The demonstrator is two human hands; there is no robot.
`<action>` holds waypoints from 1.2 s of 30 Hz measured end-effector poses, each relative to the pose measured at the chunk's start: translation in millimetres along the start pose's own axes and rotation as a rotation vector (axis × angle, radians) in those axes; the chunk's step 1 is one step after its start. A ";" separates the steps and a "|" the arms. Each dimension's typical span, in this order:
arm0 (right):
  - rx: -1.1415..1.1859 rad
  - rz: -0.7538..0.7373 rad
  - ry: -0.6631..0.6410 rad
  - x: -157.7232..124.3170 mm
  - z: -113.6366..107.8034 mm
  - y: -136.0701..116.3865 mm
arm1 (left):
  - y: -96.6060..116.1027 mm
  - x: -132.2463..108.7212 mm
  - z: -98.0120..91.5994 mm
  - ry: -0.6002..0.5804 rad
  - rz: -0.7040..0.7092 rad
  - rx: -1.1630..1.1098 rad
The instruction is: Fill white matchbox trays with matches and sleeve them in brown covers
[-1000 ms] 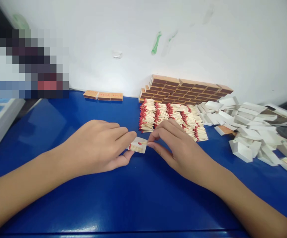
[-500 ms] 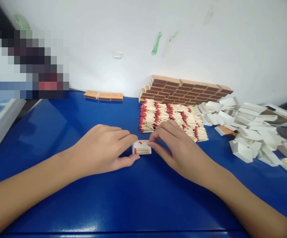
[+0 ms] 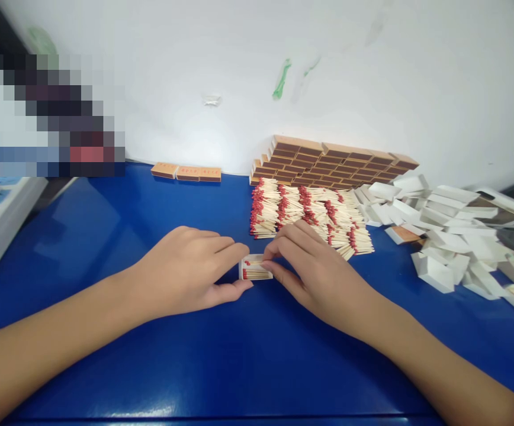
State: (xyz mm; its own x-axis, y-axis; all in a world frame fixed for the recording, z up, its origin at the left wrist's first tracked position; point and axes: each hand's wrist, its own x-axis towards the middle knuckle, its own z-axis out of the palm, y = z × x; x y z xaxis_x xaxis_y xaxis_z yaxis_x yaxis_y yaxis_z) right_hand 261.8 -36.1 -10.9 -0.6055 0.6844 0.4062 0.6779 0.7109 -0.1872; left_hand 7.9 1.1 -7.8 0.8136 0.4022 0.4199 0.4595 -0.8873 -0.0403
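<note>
A small white matchbox tray lies on the blue table with several red-tipped matches in its near side. My left hand grips the tray's left end between thumb and forefinger. At the tray's right end, the thumb and fingertips of my right hand pinch a few matches, their red heads pointing left inside the tray. Just beyond my right hand spreads a large heap of loose matches, lying in rough rows.
Closed matchboxes are stacked along the white wall behind the heap. Three more matchboxes stand in a line further left. White empty trays are piled at the right. A pale plastic container sits at the left edge.
My right hand has moved slightly left and down, bringing the pinched matches further into the tray. My left hand stays on the tray's left end.
</note>
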 end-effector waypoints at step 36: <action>-0.007 0.145 -0.007 4.8 19.1 38.7 | -3.2 1.4 3.4 -0.147 -0.142 -0.121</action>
State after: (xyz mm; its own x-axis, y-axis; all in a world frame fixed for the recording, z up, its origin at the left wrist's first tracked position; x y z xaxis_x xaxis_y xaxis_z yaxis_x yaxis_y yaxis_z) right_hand 277.2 -2.2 -33.3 -0.5043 0.7808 0.3687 0.7611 0.6037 -0.2372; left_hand 8.8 5.3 -10.1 0.7909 0.5460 0.2763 0.5346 -0.8362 0.1223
